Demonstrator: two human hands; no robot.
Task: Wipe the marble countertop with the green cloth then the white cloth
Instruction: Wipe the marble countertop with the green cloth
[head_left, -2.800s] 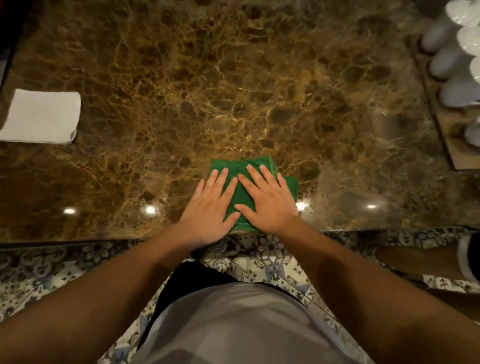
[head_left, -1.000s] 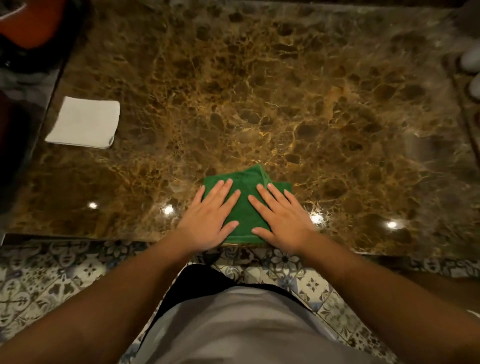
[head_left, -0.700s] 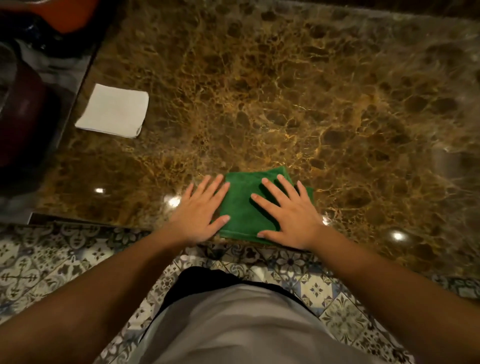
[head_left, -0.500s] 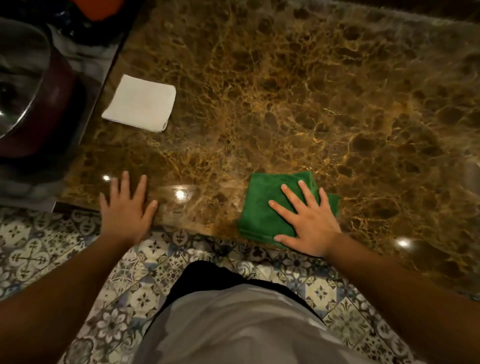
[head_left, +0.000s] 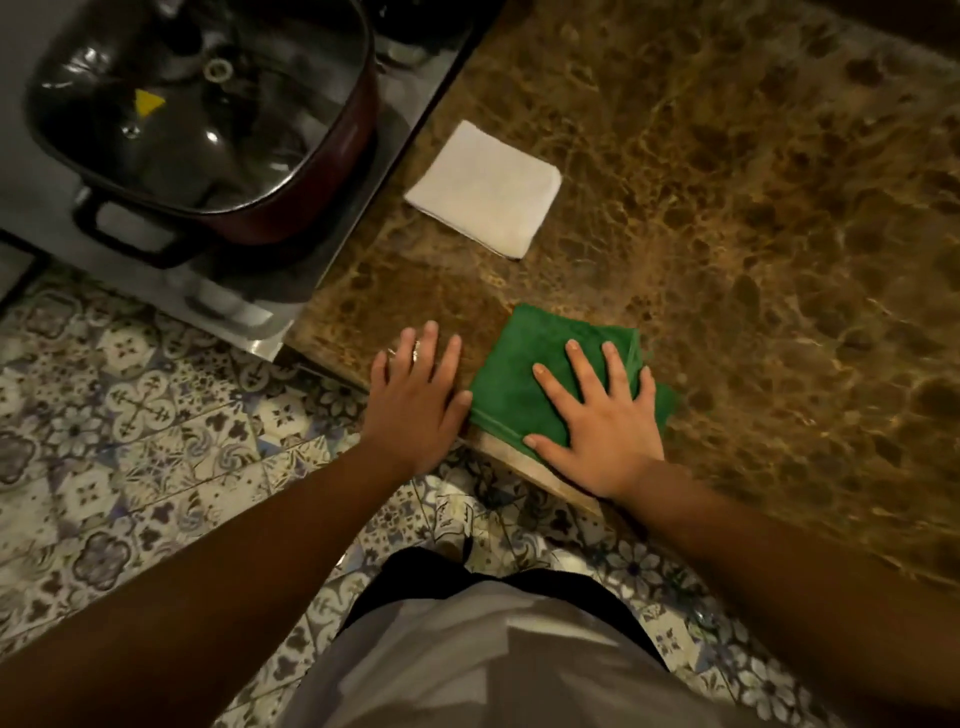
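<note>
A: Green cloth, folded into a square, flat on the marble bench right at the near edge, near the bench's left corner.

B: And the right hand?

A: Palm down on the cloth, forearm reaching in from the lower right. Fingers spread and straight, pressing flat, not curled round anything. Fingertips well inside the far edge of the cloth; thumb lying along its near edge; heel of the hand over the lip of the bench.

B: Left hand?

A: Also flat and open, fingers apart, laid on the bare marble just left of the cloth. Thumb touching, or very nearly touching, the cloth's left edge; hard to say which. Palm partly overhanging the bench edge, above the patterned floor tiles.

B: White cloth?

A: Folded square, lying farther back on the bench, beyond the left hand and apart from both hands and from the green one. Close to the bench's left side, beside a stove with a lidded dark red pot.
</note>
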